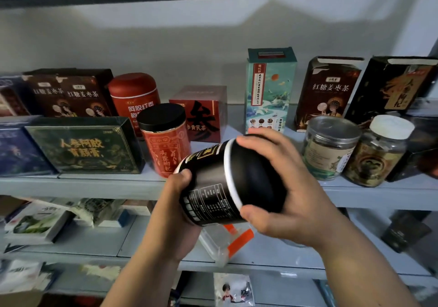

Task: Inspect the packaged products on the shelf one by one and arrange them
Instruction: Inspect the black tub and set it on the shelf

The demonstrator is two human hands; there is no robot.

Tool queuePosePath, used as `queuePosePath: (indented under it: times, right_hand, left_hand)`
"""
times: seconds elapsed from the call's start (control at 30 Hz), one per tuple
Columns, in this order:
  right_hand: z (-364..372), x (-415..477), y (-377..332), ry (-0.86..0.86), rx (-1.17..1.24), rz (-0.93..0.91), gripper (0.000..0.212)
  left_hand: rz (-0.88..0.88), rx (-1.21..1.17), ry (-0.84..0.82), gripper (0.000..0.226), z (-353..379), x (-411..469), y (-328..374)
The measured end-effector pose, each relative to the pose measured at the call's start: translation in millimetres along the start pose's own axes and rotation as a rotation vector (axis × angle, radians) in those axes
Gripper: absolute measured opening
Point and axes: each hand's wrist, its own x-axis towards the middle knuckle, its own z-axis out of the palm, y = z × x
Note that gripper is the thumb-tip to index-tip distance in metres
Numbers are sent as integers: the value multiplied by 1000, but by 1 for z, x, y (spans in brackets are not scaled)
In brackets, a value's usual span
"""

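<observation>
I hold a black jar with a white ring under its black lid, tilted on its side in front of the grey shelf. My left hand grips its labelled body from below. My right hand wraps around the lid end, thumb under and fingers over. On the shelf behind stand a red jar with a black lid, a red tin and a red box.
A dark green box and brown tea boxes fill the shelf's left. A teal carton, a brown carton, a black carton and two clear jars stand right. Lower shelves hold packets and a clear container.
</observation>
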Motion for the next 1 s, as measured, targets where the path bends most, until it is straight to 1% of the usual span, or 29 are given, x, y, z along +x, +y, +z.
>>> queuePosePath:
  times: [0.03, 0.07, 0.1, 0.13, 0.17, 0.2, 0.23, 0.27, 0.37, 0.43, 0.53, 0.57, 0.67, 0.77, 0.87, 0.9, 0.97, 1.0]
  right_hand:
    - [-2, -1, 1, -44, -11, 29, 82]
    - [-3, -1, 2, -73, 36, 95, 86]
    - [-3, -1, 3, -75, 138, 191, 90]
    - [-2, -1, 4, -71, 253, 289, 93]
    - [-2, -2, 4, -74, 352, 369, 90]
    - [-1, -3, 5, -87, 407, 396, 81]
    - [-1, -3, 7, -96, 432, 373, 73]
    - [-2, -4, 7, -96, 451, 324, 71]
    - [-5, -6, 9, -59, 454, 219, 72]
    - [-4, -5, 11, -22, 451, 240, 64]
    - [0, -1, 11, -31, 497, 427, 74]
    - [1, -2, 13, -30, 484, 423, 75]
    - [0, -4, 15, -4, 526, 276, 67]
    - [3, 0, 17, 61, 606, 248, 54]
    - [11, 2, 19, 39, 649, 334, 64]
    - [13, 2, 19, 29, 653, 333, 67]
    - [10, 0, 18, 21, 597, 240, 69]
    - [8, -1, 18, 15, 547, 186, 66]
  left_hand:
    - [19, 22, 39, 88, -2, 0, -1]
    - [59, 51, 86, 92, -3, -1, -2]
    - [108, 87, 122, 90, -4, 0, -3]
    - [158, 135, 137, 82, -5, 0, -2]
    - [206, 198, 145, 74, -5, 0, -1]
    - [246, 262, 148, 70, -5, -1, 0]
    - [271, 308, 143, 69, -6, -1, 2]
    - [277, 323, 138, 70, -7, -1, 3]
    - [249, 277, 138, 72, -10, -1, 3]
    - [247, 293, 153, 71, -12, -1, 1]
    - [266, 362, 146, 76, -11, -1, -1]
    - [266, 366, 141, 77, -11, -1, 0]
    - [249, 333, 162, 76, -12, -1, 0]
    - [237, 303, 171, 77, -13, -1, -2]
    - [249, 300, 159, 79, -12, -2, -4]
    - [249, 300, 149, 80, -12, -3, -5]
    - [238, 278, 151, 81, -14, -3, -5]
    - [233, 259, 157, 81, -14, -3, -4]
